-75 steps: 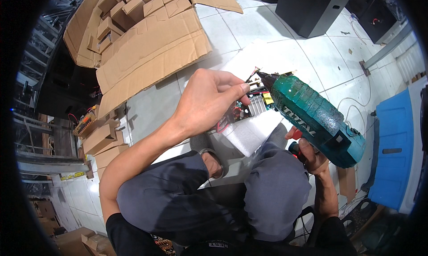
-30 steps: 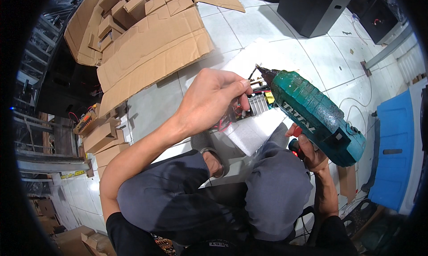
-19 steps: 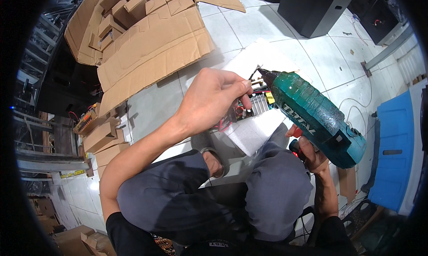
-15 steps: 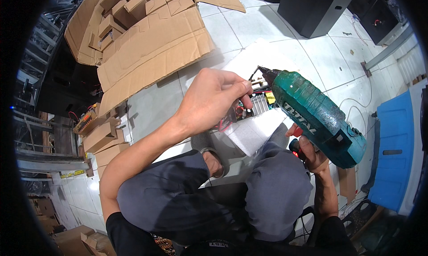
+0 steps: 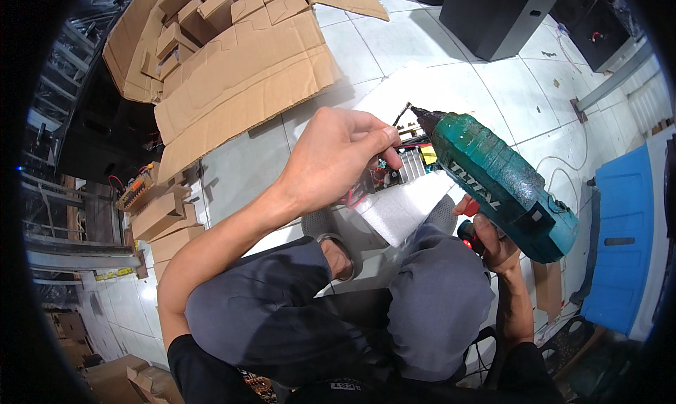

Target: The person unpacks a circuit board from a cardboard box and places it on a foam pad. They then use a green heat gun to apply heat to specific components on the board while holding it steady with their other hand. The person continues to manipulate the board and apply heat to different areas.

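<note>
"Teal glue gun (image 5: pixel 503 186) where?"
"My right hand (image 5: pixel 497 248), fingers curled round its handle, nozzle (image 5: pixel 427 120) right at a dark wire (image 5: pixel 403 114) end."
"Left hand (image 5: pixel 329 150)?"
"Mine too, pinching that wire above the circuit board (image 5: pixel 384 177); opened cardboard box (image 5: pixel 246 91) farther off."

The person is wearing a black shirt (image 5: pixel 310 391) with short sleeves (image 5: pixel 201 369), and small pale lettering (image 5: pixel 345 386) is showing on its front. Loose slate-grey trousers (image 5: pixel 440 298) are covering the legs, their cloth creasing softly and bunching around the knees. Grey footwear (image 5: pixel 441 214) with a mesh-like upper is dressing the feet. The left hand (image 5: pixel 345 147) and right hand (image 5: pixel 494 245) are showing bare.
</note>
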Motion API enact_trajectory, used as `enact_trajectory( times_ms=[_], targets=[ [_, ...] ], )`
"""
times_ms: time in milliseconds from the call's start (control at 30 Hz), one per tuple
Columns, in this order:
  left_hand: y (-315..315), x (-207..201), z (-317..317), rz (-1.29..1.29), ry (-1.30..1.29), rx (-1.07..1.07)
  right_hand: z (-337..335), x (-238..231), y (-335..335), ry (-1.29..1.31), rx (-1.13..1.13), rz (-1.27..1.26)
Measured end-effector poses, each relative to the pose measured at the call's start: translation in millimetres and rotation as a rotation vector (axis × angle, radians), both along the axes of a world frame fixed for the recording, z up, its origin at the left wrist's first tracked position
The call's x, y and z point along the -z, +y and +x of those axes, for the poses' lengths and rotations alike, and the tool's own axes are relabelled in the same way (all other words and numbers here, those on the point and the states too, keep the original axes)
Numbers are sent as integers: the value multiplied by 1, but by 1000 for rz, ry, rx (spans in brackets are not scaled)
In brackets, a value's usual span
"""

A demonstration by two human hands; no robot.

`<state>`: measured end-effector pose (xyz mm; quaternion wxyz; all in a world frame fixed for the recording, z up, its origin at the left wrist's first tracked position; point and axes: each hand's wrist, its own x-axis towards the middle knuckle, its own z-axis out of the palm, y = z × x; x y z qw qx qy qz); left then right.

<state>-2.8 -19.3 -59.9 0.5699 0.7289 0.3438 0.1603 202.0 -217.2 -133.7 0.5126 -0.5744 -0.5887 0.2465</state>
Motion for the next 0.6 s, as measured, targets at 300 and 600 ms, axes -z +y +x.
enact_trajectory(
  times_ms=[300, 600],
  targets=[
    [0, 0, -1, -43, -17, 8, -2, -2, 1, 70, 7, -23],
    [3, 3, -2, -144, -96, 31, 0, -3, 1, -130, 17, -36]
  ],
)
